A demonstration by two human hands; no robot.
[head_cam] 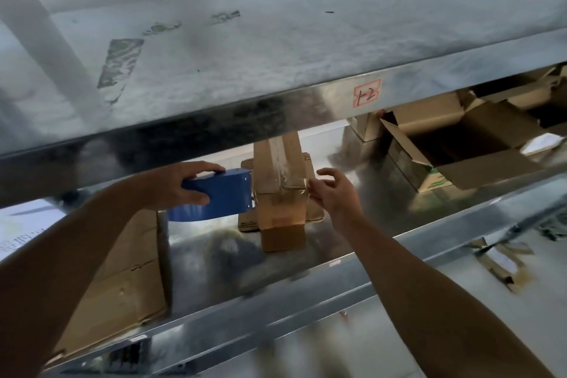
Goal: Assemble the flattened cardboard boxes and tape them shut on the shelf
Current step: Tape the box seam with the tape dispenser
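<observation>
Your count: 1 blue boxy tape dispenser, 1 narrow taped brown cardboard box mid-frame, 1 open cardboard carton right, 1 flat cardboard sheet lower left, 1 red-outlined label, 2 hands: left hand, right hand.

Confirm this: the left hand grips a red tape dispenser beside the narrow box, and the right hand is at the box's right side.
No: the tape dispenser is blue, not red, as the head view shows. The left hand does grip it beside the narrow box, with the right hand at the box's right side.
</observation>
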